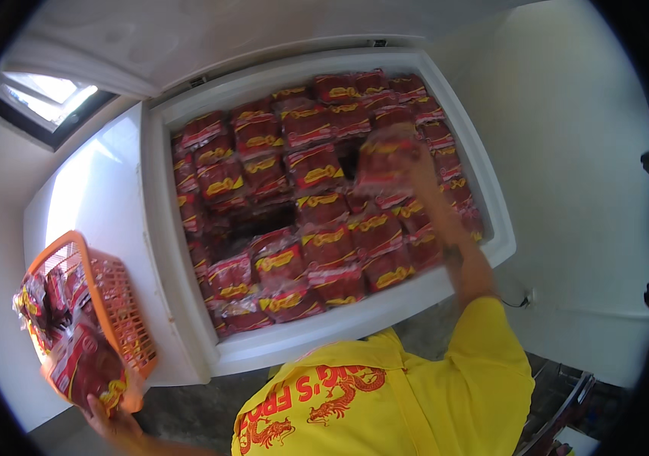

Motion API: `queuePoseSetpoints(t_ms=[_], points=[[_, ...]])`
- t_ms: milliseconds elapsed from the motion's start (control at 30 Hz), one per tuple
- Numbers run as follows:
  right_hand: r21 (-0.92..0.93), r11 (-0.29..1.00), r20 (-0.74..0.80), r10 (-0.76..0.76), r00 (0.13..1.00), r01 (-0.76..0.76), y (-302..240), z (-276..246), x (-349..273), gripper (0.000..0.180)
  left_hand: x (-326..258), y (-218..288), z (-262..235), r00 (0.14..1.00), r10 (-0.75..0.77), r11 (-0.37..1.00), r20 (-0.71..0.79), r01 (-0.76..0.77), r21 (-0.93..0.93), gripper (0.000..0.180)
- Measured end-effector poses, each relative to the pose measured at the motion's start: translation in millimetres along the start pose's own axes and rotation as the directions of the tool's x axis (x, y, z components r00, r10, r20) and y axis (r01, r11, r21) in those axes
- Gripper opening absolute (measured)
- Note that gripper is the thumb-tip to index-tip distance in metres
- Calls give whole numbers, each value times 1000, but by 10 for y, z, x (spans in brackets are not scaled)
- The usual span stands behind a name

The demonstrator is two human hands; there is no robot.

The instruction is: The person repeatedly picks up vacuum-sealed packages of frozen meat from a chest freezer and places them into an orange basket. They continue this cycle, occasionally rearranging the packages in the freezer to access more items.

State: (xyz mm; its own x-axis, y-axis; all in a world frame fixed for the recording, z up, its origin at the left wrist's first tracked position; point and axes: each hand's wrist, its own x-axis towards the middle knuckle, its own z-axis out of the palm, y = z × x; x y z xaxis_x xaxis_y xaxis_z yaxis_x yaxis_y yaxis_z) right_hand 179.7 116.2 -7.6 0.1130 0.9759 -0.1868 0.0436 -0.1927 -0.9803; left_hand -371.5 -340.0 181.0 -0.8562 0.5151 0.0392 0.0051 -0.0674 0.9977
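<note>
At the lower left, my left hand [115,425] grips a clear plastic packet of reddish-brown food [85,365] with a red and yellow print. It holds this packet against an orange plastic basket [123,304] with several similar packets inside. My right hand [417,163] reaches over the open chest freezer [362,311], its fingers closed on another packet [382,163] of the same kind. Motion blurs this packet and hand. Below them, rows of the same packets [324,243] fill the freezer in stacks. What exactly is in the packets is hard to make out.
The freezer's raised lid [263,34] stands behind its opening. A dark gap [260,220] shows among the packets left of centre. A white surface [104,205] adjoins the freezer's left side, near a window [51,99]. To the right rises a pale wall [575,190] with a cable [520,304].
</note>
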Motion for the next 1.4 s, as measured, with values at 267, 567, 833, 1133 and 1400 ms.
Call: queuePoseSetpoints(t_ms=[267,567,833,1133,1400], points=[[-257,960,8,-117,993,115,-253,-1024,2757,70,-484,-345,2277,952,-260,965,162,252,69,57],[-793,225,369,-562,740,566,239,-635,3459,69,-584,-708,3453,932,-272,952,238,225,205,49],[-912,26,345,-488,802,409,411,-798,3645,62,-740,-846,3961,913,-362,905,187,296,305,57],[-889,5,429,-340,837,458,290,-818,3698,69,-1013,-1222,4272,824,-504,858,259,443,261,55],[-883,113,426,-213,879,455,212,-793,3584,75,-1180,-1251,4855,695,-537,843,479,460,278,50]])
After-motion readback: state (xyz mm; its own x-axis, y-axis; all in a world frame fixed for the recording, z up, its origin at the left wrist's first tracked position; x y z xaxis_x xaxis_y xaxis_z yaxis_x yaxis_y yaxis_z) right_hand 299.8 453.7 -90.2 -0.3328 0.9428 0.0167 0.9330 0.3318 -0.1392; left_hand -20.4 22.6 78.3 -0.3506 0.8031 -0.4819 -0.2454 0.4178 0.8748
